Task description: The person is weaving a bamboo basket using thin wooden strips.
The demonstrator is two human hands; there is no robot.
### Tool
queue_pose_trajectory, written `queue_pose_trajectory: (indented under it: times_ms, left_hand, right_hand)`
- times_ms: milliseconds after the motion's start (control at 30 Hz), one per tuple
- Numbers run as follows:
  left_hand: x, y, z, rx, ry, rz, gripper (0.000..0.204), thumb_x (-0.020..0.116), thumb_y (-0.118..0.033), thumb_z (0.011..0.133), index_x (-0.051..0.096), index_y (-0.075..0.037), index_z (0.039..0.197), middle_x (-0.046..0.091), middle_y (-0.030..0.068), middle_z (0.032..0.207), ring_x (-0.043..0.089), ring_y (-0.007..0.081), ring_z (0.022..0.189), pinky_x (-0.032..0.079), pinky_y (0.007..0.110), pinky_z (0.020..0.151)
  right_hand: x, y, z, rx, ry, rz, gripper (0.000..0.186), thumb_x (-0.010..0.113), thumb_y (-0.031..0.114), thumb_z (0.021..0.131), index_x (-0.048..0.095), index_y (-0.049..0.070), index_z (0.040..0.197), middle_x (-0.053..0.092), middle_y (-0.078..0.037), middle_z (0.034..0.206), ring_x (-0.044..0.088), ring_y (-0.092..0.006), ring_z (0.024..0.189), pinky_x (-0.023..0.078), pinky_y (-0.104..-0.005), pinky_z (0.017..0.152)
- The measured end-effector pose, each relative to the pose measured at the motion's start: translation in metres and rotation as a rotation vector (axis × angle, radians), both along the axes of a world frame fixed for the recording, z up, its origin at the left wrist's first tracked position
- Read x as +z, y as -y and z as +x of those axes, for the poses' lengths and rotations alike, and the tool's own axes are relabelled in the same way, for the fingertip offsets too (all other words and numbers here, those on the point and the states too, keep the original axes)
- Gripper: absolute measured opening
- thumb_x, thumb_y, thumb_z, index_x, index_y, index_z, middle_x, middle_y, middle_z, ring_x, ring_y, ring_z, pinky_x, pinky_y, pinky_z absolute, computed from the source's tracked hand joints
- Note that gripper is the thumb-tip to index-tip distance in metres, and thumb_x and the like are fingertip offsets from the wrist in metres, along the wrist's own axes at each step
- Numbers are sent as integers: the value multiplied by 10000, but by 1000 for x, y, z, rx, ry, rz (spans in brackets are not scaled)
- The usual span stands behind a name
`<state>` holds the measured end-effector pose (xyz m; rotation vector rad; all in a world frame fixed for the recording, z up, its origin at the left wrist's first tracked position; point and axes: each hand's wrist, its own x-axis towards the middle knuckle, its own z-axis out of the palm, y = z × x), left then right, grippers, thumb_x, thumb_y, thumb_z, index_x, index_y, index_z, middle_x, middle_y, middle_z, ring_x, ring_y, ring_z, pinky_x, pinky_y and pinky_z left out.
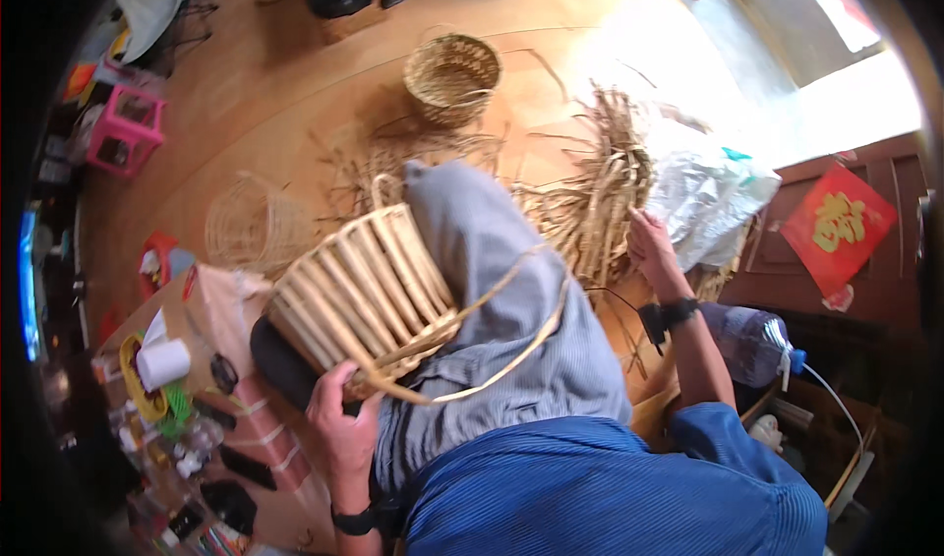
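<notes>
My left hand (344, 413) grips the lower edge of a half-woven basket (349, 291) with pale upright slats, lying tilted across my left leg. A long loose pale strip (511, 369) loops out from the basket over my grey trousers (472, 222). My right hand (651, 241) is out to the right, fingers closed on strands at the side of a large bundle of dried stalks (600, 182). A crumpled clear plastic bag (703, 202) lies just beyond that hand.
A finished basket (447, 69) and an open wire-like basket frame (251, 217) sit on the floor. At left are a pink stool (128, 123) and a cluttered table (256, 399). A large water jug (742, 345) and wooden cabinet (767, 271) stand at right.
</notes>
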<state>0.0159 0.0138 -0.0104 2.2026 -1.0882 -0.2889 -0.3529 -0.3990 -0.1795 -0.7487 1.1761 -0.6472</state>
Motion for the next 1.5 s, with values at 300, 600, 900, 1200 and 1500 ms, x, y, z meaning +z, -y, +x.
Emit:
queue_pose_trajectory:
  times_ms: [300,600,900,1200,1500]
  left_hand:
    - [-20,-10,2,-184,371,5,471,837,-170,955,605,5,1326,680,231,1040,675,469,934,556,553,821]
    - [-21,-19,-1,-139,447,56,429,815,-200,1003,611,8,1318,709,250,1097,711,476,973,590,549,841]
    - [-16,-7,0,-177,419,39,422,825,-152,988,609,1,1317,719,242,1091,721,470,968,603,531,844]
    - [-7,-3,-2,-166,394,55,430,846,-88,941,626,-8,1301,719,239,1088,718,470,963,601,536,835]
    - [2,-5,-5,-153,212,77,480,851,-79,906,644,16,1328,723,248,1134,697,470,1112,581,548,975]
  right_hand:
    - [-161,-24,-59,484,-888,-508,238,601,123,1024,756,7,1162,774,-275,1045,760,-435,1018,595,-500,886]
    - [-226,-57,-8,1007,-1060,-239,416,537,41,1023,588,57,1436,682,-315,1398,663,-451,1329,563,-558,1071]
    - [-255,-87,-28,1123,-1153,-414,166,664,129,1053,708,21,1171,764,-255,1242,711,-414,1230,569,-516,1059]
    - [-165,-27,6,632,-1115,-717,236,767,269,1003,741,36,1036,749,-251,930,739,-455,922,564,-552,785]
    - [14,-6,63,460,-143,-507,228,777,221,1082,761,-6,1081,677,17,921,612,-89,881,520,-280,833]
